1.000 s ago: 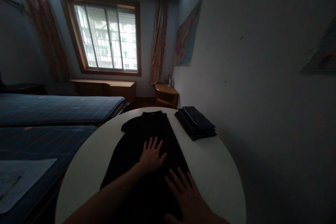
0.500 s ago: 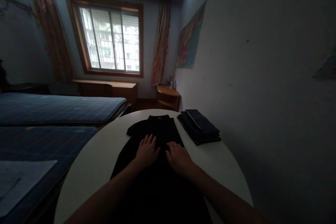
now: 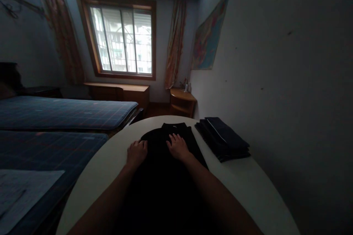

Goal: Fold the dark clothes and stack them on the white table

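A black collared shirt [image 3: 165, 187] lies spread on the round white table [image 3: 102, 169], its collar [image 3: 174, 127] at the far end. At the shirt's left edge, by the sleeve, my left hand [image 3: 137, 153] has its fingers curled in on the cloth. The fingertips are partly hidden there. My right hand [image 3: 178, 147] rests on the upper part of the shirt just below the collar, fingers spread and palm down. Much of the lower shirt merges into darkness between my forearms.
A stack of folded dark clothes [image 3: 223, 137] sits on the table's right side, near the wall [image 3: 275, 117]. To the left are beds with blue plaid mattresses [image 3: 68, 112], one bearing a large paper sheet [image 3: 24, 194]. A wooden corner shelf [image 3: 183, 97] stands beyond the table.
My left hand has moved left from the shirt's middle to its sleeve edge, and its fingers have curled. My right hand has shifted farther up toward the collar. The view has turned slightly.
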Available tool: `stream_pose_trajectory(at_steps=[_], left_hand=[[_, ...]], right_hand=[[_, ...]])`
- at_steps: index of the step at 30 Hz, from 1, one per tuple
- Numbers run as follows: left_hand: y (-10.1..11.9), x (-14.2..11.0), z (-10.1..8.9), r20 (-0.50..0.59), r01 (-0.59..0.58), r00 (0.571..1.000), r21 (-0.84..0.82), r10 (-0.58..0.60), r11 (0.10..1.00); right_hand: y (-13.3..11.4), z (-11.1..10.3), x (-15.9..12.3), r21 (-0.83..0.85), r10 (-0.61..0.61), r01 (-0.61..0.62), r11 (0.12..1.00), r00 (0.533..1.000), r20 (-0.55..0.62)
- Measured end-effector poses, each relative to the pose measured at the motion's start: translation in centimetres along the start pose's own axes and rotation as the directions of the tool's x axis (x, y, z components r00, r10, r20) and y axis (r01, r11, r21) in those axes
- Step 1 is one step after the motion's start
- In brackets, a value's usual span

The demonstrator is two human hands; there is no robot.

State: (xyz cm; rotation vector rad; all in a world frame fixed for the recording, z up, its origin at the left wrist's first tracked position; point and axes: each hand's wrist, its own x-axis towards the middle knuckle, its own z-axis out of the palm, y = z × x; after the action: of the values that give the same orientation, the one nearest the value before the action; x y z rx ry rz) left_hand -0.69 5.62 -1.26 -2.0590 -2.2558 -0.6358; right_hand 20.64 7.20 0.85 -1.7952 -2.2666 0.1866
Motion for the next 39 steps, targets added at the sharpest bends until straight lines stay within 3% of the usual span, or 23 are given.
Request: stream_pose_trajectory(at_steps=[6,15,22,25,28,31,36,39], left_hand=[[-1.4,1.9,0.5,0.025,0.003,1.0,-0.074,-0.001,0.997],[-1.4,6.4,-1.2,-0.031,-0.057,0.998,-0.083,0.055,0.995],[-1.6,5.4,0.4,0.031,0.079,0.997,-0.077,-0.077,0.994],[-1.7,5.5,0.2,0.047,0.073,0.997,-0.147,-0.067,0.986],[-1.2,6.2,-0.8,0.028,-0.031,0.999,-0.258,0.039,0.966],[0.0,6.6,-2.0,0.012,-0.199,0.976,-0.355,0.218,0.913],[2.4,5.1,-2.4,0.065,-0.45,0.848,-0.432,0.525,0.781],[3.6,3.5,-1.8,0.108,-0.541,0.762,-0.436,0.639,0.719]], right_hand=[[1.1,1.5,-0.2,0.042,0.0,0.002,0.999,0.999,-0.043],[1.1,1.4,-0.2,0.079,0.002,0.003,0.997,0.998,-0.065],[1.2,1.6,-0.2,0.071,0.006,-0.001,0.997,0.996,-0.084],[1.3,1.7,-0.2,0.076,-0.001,0.008,0.997,0.995,-0.097],[1.3,1.8,-0.2,0.075,-0.005,0.013,0.997,0.994,-0.112],[1.2,1.9,-0.1,0.071,-0.005,0.013,0.997,0.994,-0.111],[1.1,1.5,-0.2,0.099,-0.023,0.04,0.994,0.986,-0.165],[0.9,0.9,-0.5,0.09,-0.152,0.175,0.98,0.963,-0.225]])
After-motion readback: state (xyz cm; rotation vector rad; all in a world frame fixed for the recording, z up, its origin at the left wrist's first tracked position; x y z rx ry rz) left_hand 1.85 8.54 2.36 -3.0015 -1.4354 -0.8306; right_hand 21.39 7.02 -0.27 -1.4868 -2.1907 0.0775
